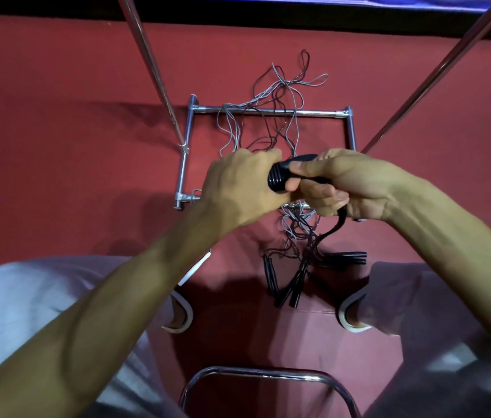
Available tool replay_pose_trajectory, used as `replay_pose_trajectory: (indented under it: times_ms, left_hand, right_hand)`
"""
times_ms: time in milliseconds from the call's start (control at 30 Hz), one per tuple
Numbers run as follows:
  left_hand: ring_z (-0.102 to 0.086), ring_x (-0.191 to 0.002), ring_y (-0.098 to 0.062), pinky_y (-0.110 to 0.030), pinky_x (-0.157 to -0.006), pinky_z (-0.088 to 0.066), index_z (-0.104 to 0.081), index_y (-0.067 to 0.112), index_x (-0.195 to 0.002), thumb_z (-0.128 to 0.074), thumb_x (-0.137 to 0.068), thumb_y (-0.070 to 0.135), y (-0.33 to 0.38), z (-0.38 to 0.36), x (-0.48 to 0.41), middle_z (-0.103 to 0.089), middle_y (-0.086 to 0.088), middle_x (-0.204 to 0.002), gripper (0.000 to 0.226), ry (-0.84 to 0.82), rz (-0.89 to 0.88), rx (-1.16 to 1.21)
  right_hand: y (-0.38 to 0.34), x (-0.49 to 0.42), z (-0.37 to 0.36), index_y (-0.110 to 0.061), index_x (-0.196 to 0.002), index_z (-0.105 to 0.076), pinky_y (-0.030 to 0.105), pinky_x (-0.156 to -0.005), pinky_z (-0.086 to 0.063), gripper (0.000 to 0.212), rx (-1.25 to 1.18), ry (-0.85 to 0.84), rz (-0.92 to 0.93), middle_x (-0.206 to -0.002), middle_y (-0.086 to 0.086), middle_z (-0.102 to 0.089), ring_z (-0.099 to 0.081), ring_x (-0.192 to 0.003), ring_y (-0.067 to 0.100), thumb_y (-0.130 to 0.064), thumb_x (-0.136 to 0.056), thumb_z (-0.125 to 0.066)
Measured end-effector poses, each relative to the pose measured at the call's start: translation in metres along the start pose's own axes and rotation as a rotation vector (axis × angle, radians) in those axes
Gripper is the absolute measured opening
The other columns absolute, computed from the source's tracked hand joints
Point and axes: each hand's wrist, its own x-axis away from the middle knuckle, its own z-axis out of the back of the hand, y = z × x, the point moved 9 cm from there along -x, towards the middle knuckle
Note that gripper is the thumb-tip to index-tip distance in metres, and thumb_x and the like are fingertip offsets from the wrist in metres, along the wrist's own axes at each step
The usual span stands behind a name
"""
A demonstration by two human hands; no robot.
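A black ribbed jump-rope handle (280,175) is held between both hands above the red floor. My left hand (239,185) curls around its ribbed end from the left. My right hand (340,184) grips the other end, thumb lying along the handle; a black cord (339,223) hangs from under this hand. Below the hands lies a tangle of thin grey and black ropes (297,224) with several black handles (287,285). More thin ropes (280,95) drape over the far bar of a metal frame (268,111).
The rectangular chrome frame lies on the red carpet (57,116). Two slanted metal poles (153,70) (437,76) rise from it. My knees in light trousers (42,297) flank the ropes, feet in sandals (182,318). A chrome chair rail (268,375) is at bottom centre.
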Motion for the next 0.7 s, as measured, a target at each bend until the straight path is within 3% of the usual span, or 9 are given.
replay_pose_trajectory:
  times_ms: [100, 200, 267, 333, 433, 500, 600, 700]
  left_hand:
    - [-0.066, -0.083, -0.037, -0.035, -0.063, -0.040, -0.062, 0.028, -0.106, -0.058, -0.083, 0.060, 0.001, 0.000, 0.002, -0.065, -0.003, -0.080, 0.040, 0.015, 0.023, -0.052]
    - [-0.063, -0.078, -0.034, -0.033, -0.061, -0.036, -0.060, 0.024, -0.095, -0.058, -0.084, 0.063, -0.005, -0.001, 0.000, -0.059, 0.002, -0.074, 0.040, -0.006, 0.052, -0.051]
    - [-0.058, -0.072, -0.033, -0.033, -0.060, -0.036, -0.057, 0.023, -0.084, -0.059, -0.080, 0.068, -0.014, -0.003, -0.003, -0.058, 0.003, -0.071, 0.046, -0.075, 0.083, -0.009]
    - [-0.054, -0.066, -0.029, -0.033, -0.057, -0.035, -0.059, 0.019, -0.078, -0.060, -0.072, 0.075, -0.023, -0.011, -0.005, -0.056, 0.004, -0.065, 0.056, -0.220, 0.122, 0.084]
    - [-0.043, -0.048, -0.023, -0.031, -0.053, -0.033, -0.058, 0.011, -0.068, -0.075, -0.073, 0.068, -0.027, -0.035, 0.005, -0.047, 0.002, -0.051, 0.059, -0.522, 0.187, 0.431]
    - [-0.033, -0.041, -0.020, -0.029, -0.048, -0.028, -0.058, 0.007, -0.071, -0.078, -0.080, 0.057, -0.020, -0.048, 0.016, -0.040, -0.006, -0.046, 0.054, -0.716, 0.222, 0.634]
    - [-0.029, -0.039, -0.017, -0.022, -0.044, -0.024, -0.059, -0.007, -0.085, -0.075, -0.081, 0.054, -0.007, -0.048, 0.026, -0.037, -0.009, -0.044, 0.064, -0.867, 0.231, 0.704]
    - [-0.027, -0.036, -0.014, -0.020, -0.043, -0.021, -0.060, -0.008, -0.092, -0.070, -0.080, 0.052, 0.011, -0.035, 0.030, -0.036, -0.007, -0.043, 0.062, -0.944, 0.161, 0.798]
  right_hand:
    - [0.005, -0.003, 0.002, -0.001, -0.085, -0.062, 0.018, -0.036, -0.013, 0.037, -0.015, 0.000, -0.020, -0.041, -0.004, -0.034, -0.024, -0.031, 0.002, -0.018, -0.109, -0.040]
    - [0.003, -0.009, 0.008, -0.004, -0.082, -0.065, 0.023, -0.041, -0.011, 0.035, 0.043, 0.035, 0.022, -0.042, -0.004, -0.035, -0.023, -0.033, 0.004, -0.021, -0.106, -0.048]
    - [-0.007, -0.007, 0.011, -0.004, -0.079, -0.070, 0.024, -0.043, -0.012, 0.027, 0.222, 0.069, 0.102, -0.043, -0.001, -0.040, -0.025, -0.036, 0.007, -0.020, -0.099, -0.062]
    - [-0.027, 0.001, 0.012, -0.004, -0.079, -0.073, 0.022, -0.042, -0.024, 0.012, 0.538, 0.103, 0.246, -0.048, 0.005, -0.053, -0.036, -0.040, 0.011, -0.012, -0.088, -0.077]
    - [-0.053, 0.014, 0.012, -0.010, -0.082, -0.071, 0.031, -0.051, -0.043, 0.017, 0.873, 0.185, 0.472, -0.060, 0.016, -0.066, -0.054, -0.050, 0.017, -0.011, -0.079, -0.087]
    - [-0.062, 0.020, 0.009, -0.011, -0.082, -0.075, 0.041, -0.058, -0.051, 0.014, 0.937, 0.175, 0.568, -0.065, 0.012, -0.069, -0.062, -0.056, 0.025, -0.014, -0.078, -0.089]
    - [-0.068, 0.026, 0.009, -0.011, -0.085, -0.081, 0.048, -0.066, -0.054, 0.018, 0.980, 0.130, 0.658, -0.076, 0.005, -0.074, -0.068, -0.067, 0.028, -0.026, -0.078, -0.087]
    - [-0.066, 0.024, 0.013, -0.009, -0.087, -0.081, 0.055, -0.059, -0.048, 0.026, 0.856, 0.016, 0.629, -0.074, 0.018, -0.071, -0.059, -0.063, 0.042, -0.034, -0.083, -0.085]
